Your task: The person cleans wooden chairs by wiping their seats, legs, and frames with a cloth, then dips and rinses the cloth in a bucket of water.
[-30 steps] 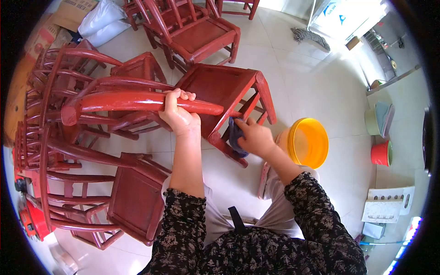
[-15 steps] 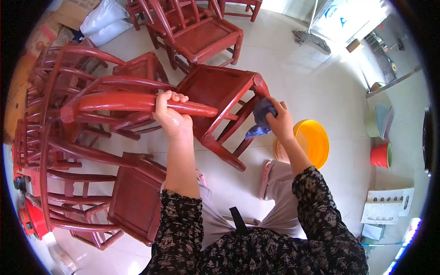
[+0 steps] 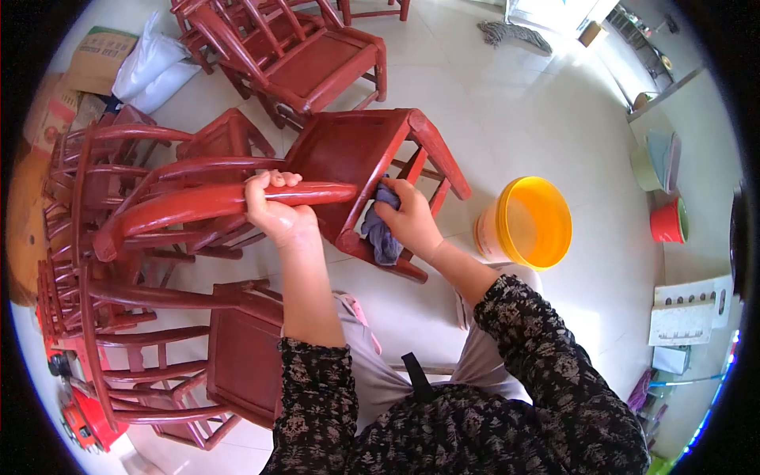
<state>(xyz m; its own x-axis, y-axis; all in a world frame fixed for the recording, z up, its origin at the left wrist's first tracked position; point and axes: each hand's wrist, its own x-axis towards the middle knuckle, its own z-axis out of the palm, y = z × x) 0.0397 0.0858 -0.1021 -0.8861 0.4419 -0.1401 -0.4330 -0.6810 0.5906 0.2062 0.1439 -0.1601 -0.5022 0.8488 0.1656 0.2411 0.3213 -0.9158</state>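
Observation:
A red wooden chair [image 3: 340, 154] is tilted in front of me, its seat and legs facing right. My left hand [image 3: 279, 212] is wrapped round the chair's thick curved top rail [image 3: 190, 207]. In my right hand [image 3: 413, 222] is a bunched blue-grey cloth [image 3: 381, 229], pressed against the seat's front edge near a corner. The fingertips of that hand are partly hidden behind the edge and the cloth.
A yellow bucket [image 3: 538, 223] stands on the floor to the right. More red chairs crowd the left, including one with its seat [image 3: 245, 352] near me and another [image 3: 324, 67] ahead. A mop head [image 3: 514, 36] lies farther off.
My right hand has moved the cloth left and down, from the upper leg corner to the seat's front edge. My left hand keeps its hold on the rail. The view has shifted slightly.

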